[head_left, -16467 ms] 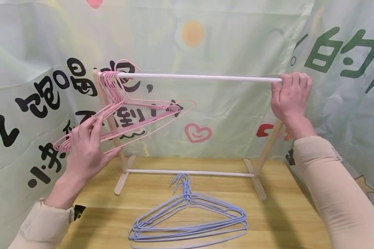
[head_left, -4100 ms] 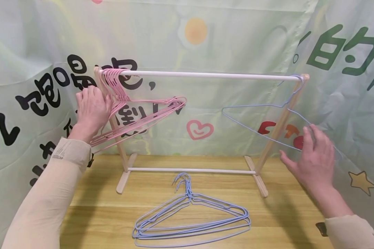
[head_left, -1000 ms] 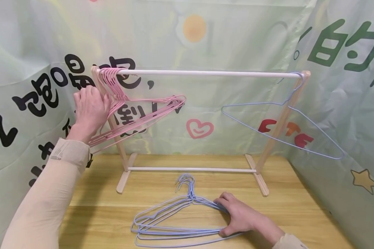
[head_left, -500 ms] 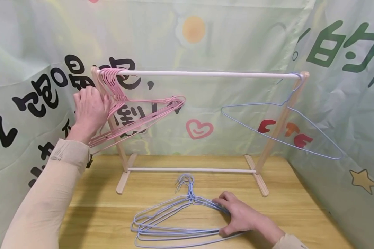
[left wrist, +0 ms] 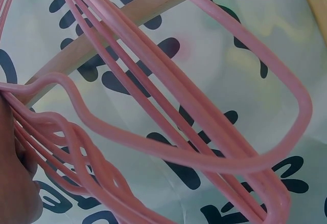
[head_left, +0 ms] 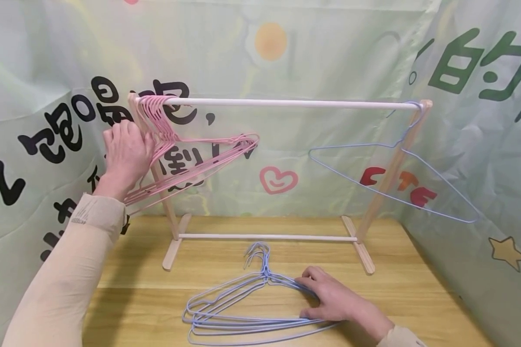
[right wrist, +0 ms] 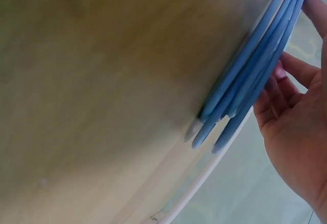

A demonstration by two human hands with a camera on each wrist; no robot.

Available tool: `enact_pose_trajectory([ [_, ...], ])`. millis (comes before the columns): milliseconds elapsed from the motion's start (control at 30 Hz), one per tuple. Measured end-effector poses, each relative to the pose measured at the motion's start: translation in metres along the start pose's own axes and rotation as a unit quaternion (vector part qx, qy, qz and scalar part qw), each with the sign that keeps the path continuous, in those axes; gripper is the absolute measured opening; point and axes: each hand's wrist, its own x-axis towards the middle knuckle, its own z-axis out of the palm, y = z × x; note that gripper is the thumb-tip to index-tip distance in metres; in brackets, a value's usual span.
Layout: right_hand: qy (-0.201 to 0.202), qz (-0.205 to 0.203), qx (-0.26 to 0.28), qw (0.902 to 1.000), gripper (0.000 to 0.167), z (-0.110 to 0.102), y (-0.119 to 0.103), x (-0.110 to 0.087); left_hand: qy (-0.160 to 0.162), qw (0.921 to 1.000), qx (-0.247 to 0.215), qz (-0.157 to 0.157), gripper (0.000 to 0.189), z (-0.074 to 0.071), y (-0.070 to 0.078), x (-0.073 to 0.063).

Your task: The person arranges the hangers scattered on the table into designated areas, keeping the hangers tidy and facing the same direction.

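Several pink wire hangers (head_left: 158,115) hang bunched at the left end of a rack's white top rail (head_left: 286,103). My left hand (head_left: 127,152) grips their near shoulders beside the left post; in the left wrist view, pink wires (left wrist: 153,143) run into the fingers. On the table, a stack of blue wire hangers (head_left: 266,272) lies with hooks pointing away from me. My right hand (head_left: 336,300) holds its right end, fingers at the shoulder wires, thumb by the bottom bars. From the right wrist, blue wires (right wrist: 250,75) show beside curved fingers. One blue hanger (head_left: 364,143) hangs alone at the rail's right end.
Wooden posts (head_left: 384,183) on flat feet (head_left: 359,250) carry the rack, with a white lower rail (head_left: 265,236) just behind the hooks of the stack. Printed cloth (head_left: 226,43) encloses the wooden table (head_left: 130,299) at the back and sides.
A blue hanger was hung at the right end. My right hand moved from it down to the stack, and its thumb has shifted slightly inward. My left hand moved higher on the pink hangers, then stayed still.
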Motion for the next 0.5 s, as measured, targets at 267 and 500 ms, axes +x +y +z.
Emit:
enact_pose_trajectory([
  [267, 0.022, -0.013, -0.036, 0.999, 0.043, -0.0013, -0.0034, 0.0076, -0.001, 1.0, 0.003, -0.002, 0.037, 0.0001, 0.0003, 0.0016],
  [500, 0.01, 0.01, -0.023, 0.9996, 0.05, -0.0016, -0.0046, 0.0067, -0.005, 1.0, 0.002, -0.005, 0.038, 0.0013, -0.0012, 0.0012],
])
